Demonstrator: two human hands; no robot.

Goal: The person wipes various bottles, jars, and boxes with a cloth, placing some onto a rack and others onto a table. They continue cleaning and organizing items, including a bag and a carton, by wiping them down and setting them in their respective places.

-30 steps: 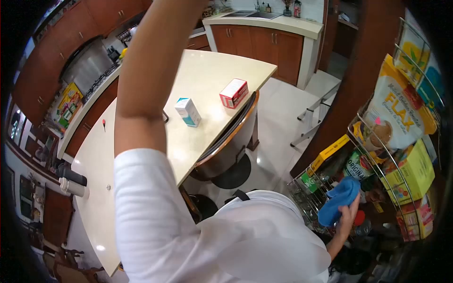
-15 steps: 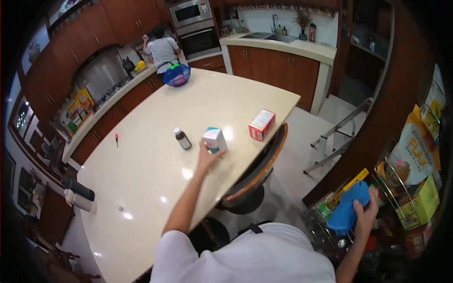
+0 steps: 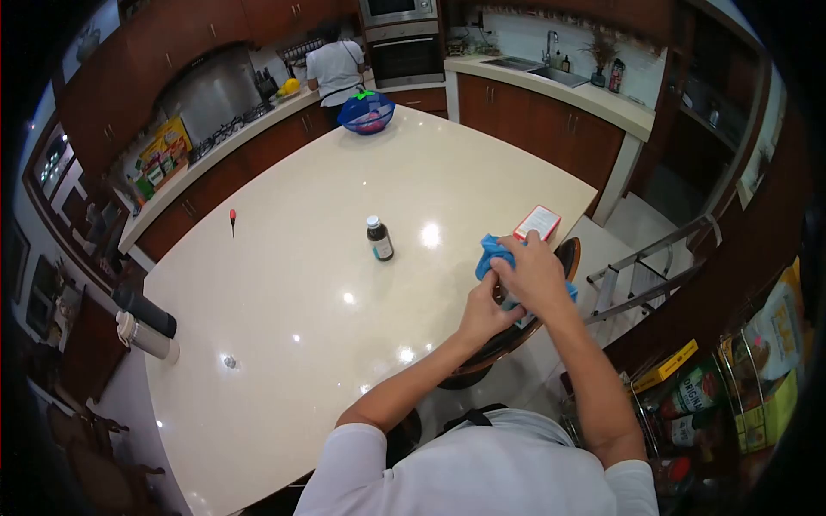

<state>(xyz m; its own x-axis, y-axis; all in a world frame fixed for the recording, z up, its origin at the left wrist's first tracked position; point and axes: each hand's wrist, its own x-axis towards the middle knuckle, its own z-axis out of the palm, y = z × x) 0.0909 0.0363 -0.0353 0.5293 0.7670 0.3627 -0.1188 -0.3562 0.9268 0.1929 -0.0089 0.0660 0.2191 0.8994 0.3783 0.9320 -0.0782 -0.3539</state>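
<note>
My right hand [image 3: 535, 273] is closed on a blue cloth [image 3: 492, 256], which sticks out on both sides of the fingers. Close beside it, my left hand [image 3: 486, 316] grips the small white-and-teal box [image 3: 523, 319], mostly hidden behind the hands and cloth. Both hands are together over the table's right edge. Just beyond them lies a red-and-white box [image 3: 539, 221], partly covered by the right hand. A dark bottle with a white cap and pale label [image 3: 379, 240] stands upright on the table, left of the hands.
A red-handled screwdriver [image 3: 232, 220], a small clear object [image 3: 229, 362] and two tumblers [image 3: 148, 334] are on the table [image 3: 284, 387]. A blue basket [image 3: 366, 114] sits at its far end, near another person [image 3: 335, 67]. Right are a stepladder [image 3: 641, 275], a chair [image 3: 568, 255] and a wire rack with packets [image 3: 695, 391].
My right hand has brought the blue cloth from the rack side to my left hand. The white-and-teal box has left the tabletop in my left hand. The view has shifted.
</note>
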